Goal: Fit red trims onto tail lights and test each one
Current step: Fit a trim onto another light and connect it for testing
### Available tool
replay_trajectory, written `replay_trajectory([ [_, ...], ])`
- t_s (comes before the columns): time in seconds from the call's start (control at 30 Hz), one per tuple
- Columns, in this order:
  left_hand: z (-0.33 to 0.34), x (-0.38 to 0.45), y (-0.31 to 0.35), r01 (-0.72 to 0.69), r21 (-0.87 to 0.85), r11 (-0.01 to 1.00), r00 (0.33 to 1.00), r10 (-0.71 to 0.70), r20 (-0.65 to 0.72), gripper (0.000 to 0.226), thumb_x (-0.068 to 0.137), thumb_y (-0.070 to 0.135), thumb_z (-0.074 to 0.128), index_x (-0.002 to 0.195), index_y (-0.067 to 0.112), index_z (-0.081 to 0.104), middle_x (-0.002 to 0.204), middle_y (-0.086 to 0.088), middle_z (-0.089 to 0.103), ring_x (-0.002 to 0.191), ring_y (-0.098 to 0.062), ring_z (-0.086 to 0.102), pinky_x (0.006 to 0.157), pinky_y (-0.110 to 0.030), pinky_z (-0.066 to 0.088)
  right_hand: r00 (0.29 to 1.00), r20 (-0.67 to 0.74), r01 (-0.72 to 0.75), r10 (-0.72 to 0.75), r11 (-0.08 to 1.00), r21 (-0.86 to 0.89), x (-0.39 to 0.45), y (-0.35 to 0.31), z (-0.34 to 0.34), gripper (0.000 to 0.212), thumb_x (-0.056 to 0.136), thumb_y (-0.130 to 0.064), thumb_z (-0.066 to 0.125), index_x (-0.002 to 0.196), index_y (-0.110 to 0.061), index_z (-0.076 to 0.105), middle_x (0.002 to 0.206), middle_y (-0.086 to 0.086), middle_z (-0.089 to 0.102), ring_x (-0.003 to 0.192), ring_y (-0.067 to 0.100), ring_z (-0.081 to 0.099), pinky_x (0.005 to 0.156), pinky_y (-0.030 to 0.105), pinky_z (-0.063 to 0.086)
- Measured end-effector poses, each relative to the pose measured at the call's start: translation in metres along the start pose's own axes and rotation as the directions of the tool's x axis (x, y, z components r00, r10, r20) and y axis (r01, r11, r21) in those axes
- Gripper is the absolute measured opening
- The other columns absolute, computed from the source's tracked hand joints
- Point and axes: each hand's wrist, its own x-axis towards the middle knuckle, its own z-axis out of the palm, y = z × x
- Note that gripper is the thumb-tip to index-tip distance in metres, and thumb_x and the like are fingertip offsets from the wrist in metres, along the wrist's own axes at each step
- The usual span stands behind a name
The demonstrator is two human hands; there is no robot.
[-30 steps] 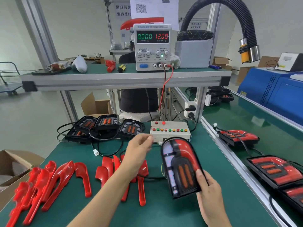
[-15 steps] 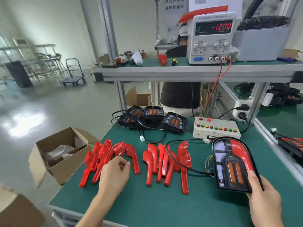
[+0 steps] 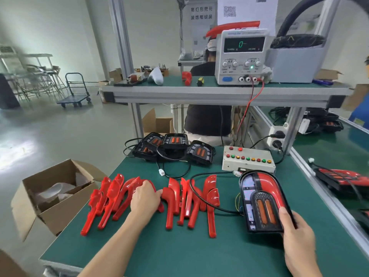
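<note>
Your right hand (image 3: pixel 297 234) is gripping the near right corner of the black-framed tail light with the glossy red trim and two orange lenses (image 3: pixel 261 200), thumb lying across its face beside the lenses, fingers wrapped around its outer edge. The light is sitting tilted at the right of the green bench mat (image 3: pixel 179 254), its black cable (image 3: pixel 199 194) looping away to the left across the loose parts.

Your left hand (image 3: pixel 146 197) is reaching into the left group of loose red plastic trims (image 3: pixel 111 202), fingers curled down over one curved red trim piece (image 3: pixel 137 181); you are covering it, so whether you are actually pinching it cannot be told. A second group of red trims (image 3: pixel 189 204) is lying just to the right of that hand, between it and the tail light.

Off the left edge of the bench, an open brown cardboard box (image 3: pixel 46 198) is standing on the floor with pale wrapping inside.

Further back, a beige test box with a row of coloured buttons (image 3: pixel 248 159) is sitting just beyond the tail light, and a cluster of untrimmed black tail lights (image 3: pixel 171 146) is lying to its left amid tangled cables.

On the raised shelf, a grey bench power supply (image 3: pixel 242 56) is showing a green digit, with a red lead (image 3: pixel 249 100) hanging down from it.
</note>
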Motion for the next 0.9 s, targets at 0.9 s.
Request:
replay_trajectory([
  [0.9,-0.012,-0.081,0.085,-0.175,-0.748,0.640,0.980,0.188,-0.069,0.022,0.090,0.047,0.070,0.104,0.033,0.060,0.066,-0.001,0.070,0.048,-0.009,0.060,0.046,-0.026,0.045,0.997,0.073,-0.007,-0.003,0.990,0.139,-0.004,-0.008,0.004,0.015,0.101,-0.031,0.061,0.100,-0.024,0.075,0.094,-0.001,0.079,0.082,0.011,0.074,0.077,0.034,0.053],
])
